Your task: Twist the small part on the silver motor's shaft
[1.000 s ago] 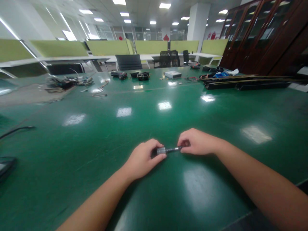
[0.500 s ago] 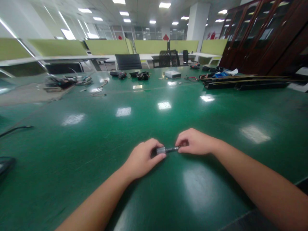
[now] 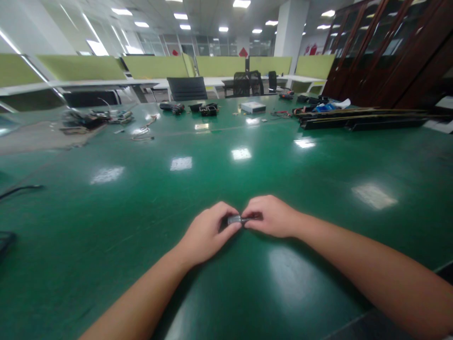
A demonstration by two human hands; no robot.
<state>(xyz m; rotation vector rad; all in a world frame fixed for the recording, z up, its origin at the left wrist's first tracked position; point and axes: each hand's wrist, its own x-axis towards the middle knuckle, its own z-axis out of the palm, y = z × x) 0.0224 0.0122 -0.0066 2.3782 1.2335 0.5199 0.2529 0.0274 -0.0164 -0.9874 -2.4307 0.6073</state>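
A person works with two bare hands at a green table [image 3: 283, 174]. In the middle of the near part of this table there is a slim tool [image 3: 234, 220], which has a grey cylindrical part and a thin dark shaft, and it lies almost parallel to the table's far edge. If it touches the tabletop or is slightly above it, one cannot tell.

The left hand [image 3: 203, 236] has its thumb and index finger clamped on the grey cylinder. The right hand [image 3: 274, 217] pinches the shaft between thumb and fingertips, just beside the cylinder; the shaft passes into this hand, where its end is hard to see. The fingertips of both hands are very near each other.

On the far side of the table, about its middle, stands a flat silver-grey box [image 3: 253, 108]. Long black bars [image 3: 327, 124] lie at the table's far right, and a heap of electronic parts [image 3: 90, 120] at its far left. Beyond the table are a dark office chair [image 3: 187, 88] and yellow-green partitions [image 3: 155, 67].
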